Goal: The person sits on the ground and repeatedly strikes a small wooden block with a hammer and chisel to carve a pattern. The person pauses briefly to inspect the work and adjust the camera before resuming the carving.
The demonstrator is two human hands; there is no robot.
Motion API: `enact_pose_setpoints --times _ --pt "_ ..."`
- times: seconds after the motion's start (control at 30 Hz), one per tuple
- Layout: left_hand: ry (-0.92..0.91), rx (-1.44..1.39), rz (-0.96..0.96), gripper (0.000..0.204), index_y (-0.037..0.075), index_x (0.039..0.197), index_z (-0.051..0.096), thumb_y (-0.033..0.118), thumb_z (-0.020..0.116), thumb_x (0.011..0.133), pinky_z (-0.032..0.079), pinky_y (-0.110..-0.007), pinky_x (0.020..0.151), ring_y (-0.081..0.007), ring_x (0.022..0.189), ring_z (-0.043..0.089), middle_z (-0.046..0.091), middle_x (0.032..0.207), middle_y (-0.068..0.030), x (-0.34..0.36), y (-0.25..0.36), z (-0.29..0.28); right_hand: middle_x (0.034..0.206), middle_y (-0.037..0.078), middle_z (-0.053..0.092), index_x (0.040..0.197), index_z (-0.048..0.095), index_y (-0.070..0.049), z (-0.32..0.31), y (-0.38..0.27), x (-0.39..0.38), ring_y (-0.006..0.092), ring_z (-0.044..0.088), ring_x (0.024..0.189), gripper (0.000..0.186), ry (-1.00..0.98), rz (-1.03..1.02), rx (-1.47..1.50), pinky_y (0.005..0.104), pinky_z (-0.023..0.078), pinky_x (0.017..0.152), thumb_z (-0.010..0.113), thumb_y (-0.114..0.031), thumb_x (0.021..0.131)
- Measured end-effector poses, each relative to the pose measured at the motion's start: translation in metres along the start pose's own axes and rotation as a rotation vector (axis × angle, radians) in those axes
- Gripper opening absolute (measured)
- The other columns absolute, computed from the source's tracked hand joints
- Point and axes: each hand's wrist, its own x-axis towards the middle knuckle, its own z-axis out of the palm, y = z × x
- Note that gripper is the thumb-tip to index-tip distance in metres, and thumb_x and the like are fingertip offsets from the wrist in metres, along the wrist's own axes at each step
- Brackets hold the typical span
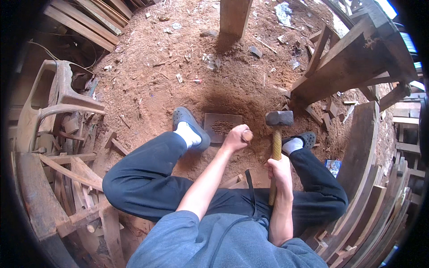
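Observation:
My left hand (235, 139) is closed round an upright wooden-handled tool (247, 135). I see its round butt end from above; its lower part is hidden, so I cannot tell its kind for certain. This hand is over the right edge of a flat wooden board (210, 136) on the ground between my feet. A rough, chipped patch (222, 123) marks the board's top. To the right, my right hand (280, 169) grips a hammer (277, 142) by its yellow handle. The dark, blocky hammer head (279, 118) points away from me, apart from the wooden-handled tool.
Sawdust and scraps cover the ground (147, 85). A worn plastic chair (62, 96) stands left, above wooden frame pieces (42, 192). A wooden post (234, 18) rises ahead. Heavy timber framing (348, 62) leans at far right, with stacked planks (362, 187) along my right side.

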Motion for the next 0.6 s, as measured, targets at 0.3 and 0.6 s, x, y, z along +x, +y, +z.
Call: enact_pose_setpoints --times 0.3,0.6 --pt "0.197 0.020 -0.157 0.026 0.006 0.082 0.058 0.012 0.077 0.067 0.051 -0.037 0.066 -0.0299 0.073 0.066 0.063 0.075 -0.0127 0.002 0.004 0.015 0.055 0.001 0.048 0.071 0.050 -0.005 -0.007 0.007 -0.018 0.0099 0.043 0.040 0.010 -0.005 -0.031 -0.023 0.0275 0.036 0.036 0.058 0.000 0.069" --pt "0.331 -0.032 -0.235 0.021 0.005 0.083 0.058 0.010 0.072 0.069 0.052 -0.039 0.066 -0.0324 0.076 0.066 0.065 0.078 -0.0155 0.016 0.010 0.004 0.053 0.003 0.047 0.068 0.052 -0.003 -0.005 0.009 -0.004 0.0118 0.042 0.037 0.007 0.047 0.003 -0.022 0.0285 0.036 0.034 0.058 -0.003 0.072"
